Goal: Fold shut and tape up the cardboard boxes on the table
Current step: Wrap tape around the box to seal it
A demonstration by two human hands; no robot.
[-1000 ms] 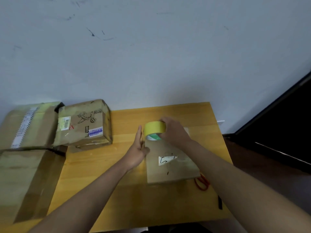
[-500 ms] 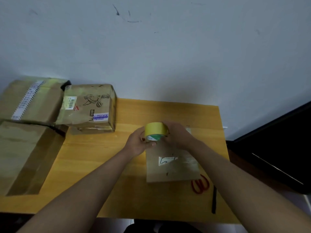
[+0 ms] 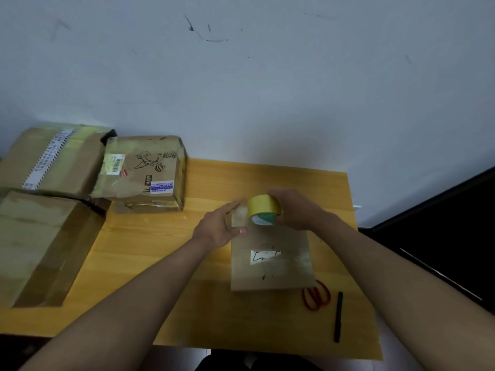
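The table filled the lower frame, the box lying flat at centre right, long axis running away from the person. At its far end the right hand gripped the tape; the left hand pinched the free strip. Since half a second earlier, the strip had lengthened leftward.

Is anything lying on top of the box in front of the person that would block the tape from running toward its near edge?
Nothing visible does. The right hand grips the tape roll at the box's far end, and the left hand pinches the pulled-out tape end. The top bears only a flat white label. The scissors and pen lie on the table beside it.
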